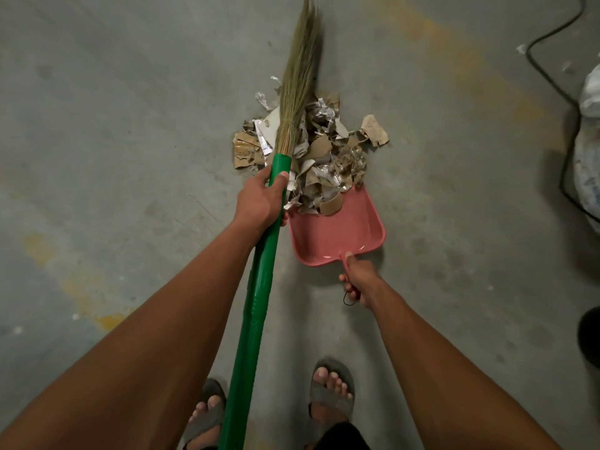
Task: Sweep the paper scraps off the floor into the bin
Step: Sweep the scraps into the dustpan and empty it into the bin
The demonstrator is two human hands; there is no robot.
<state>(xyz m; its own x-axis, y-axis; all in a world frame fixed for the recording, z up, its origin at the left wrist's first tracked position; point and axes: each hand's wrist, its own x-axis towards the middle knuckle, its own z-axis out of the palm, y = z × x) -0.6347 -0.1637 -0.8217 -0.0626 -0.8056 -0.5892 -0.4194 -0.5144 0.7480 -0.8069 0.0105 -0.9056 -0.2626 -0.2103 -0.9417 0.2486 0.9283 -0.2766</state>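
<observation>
Just past the left hand (259, 203), which is wrapped tight around the broom's green handle (256, 303) near its top end, the straw bristles (297, 79) fan out over a pile of paper scraps (321, 151) on the grey concrete floor (113, 125). Thumb lies along the handle, fingers curled under it, a full closed grip. Handle runs down from the grip between the person's two forearms toward the sandalled feet (331, 394). Right hand (358, 280) is closed on the thin handle of a pink dustpan (337, 235), thumb pressed on top where the handle meets the pan, a small dark loop hanging below the fist. Pan sits ahead of that grip, flat on the floor as far as can be told, its open lip touching the near edge of the pile; a few torn brown and white pieces already lie over the lip, the rest of the pan bare. Most scraps sit beyond the lip, beside and under the bristles. Far right of the right hand, a black cable (565, 102) snakes along the floor next to a white sack (589, 151) at the frame edge. No bin can be made out for sure.
</observation>
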